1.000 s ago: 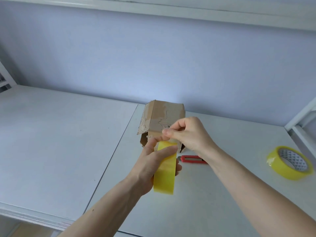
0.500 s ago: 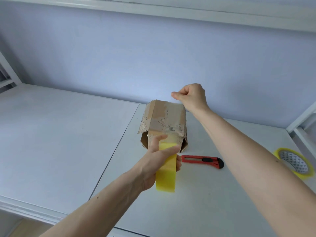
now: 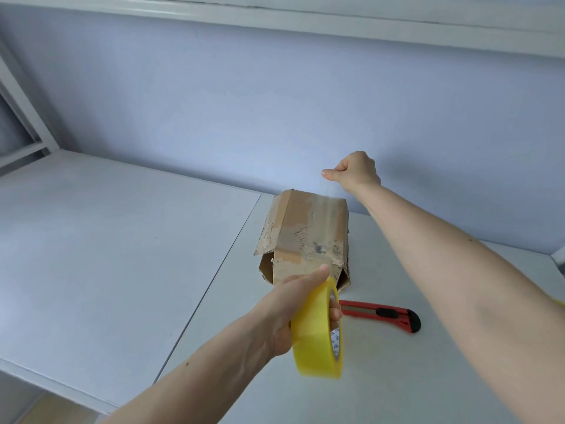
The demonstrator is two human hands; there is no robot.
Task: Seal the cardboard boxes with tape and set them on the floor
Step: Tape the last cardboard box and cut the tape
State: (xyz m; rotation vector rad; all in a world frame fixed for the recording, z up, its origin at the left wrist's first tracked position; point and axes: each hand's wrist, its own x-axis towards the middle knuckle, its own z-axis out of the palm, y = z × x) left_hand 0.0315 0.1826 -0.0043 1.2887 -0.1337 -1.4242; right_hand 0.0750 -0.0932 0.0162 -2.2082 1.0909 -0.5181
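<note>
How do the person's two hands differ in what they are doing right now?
The left hand sits low and near, wrapped round the yellow tape roll; the right hand reaches high and far, beyond the cardboard box. The left holds the bulky roll; the right pinches only the clear tape strip. Both handle the same tape.
</note>
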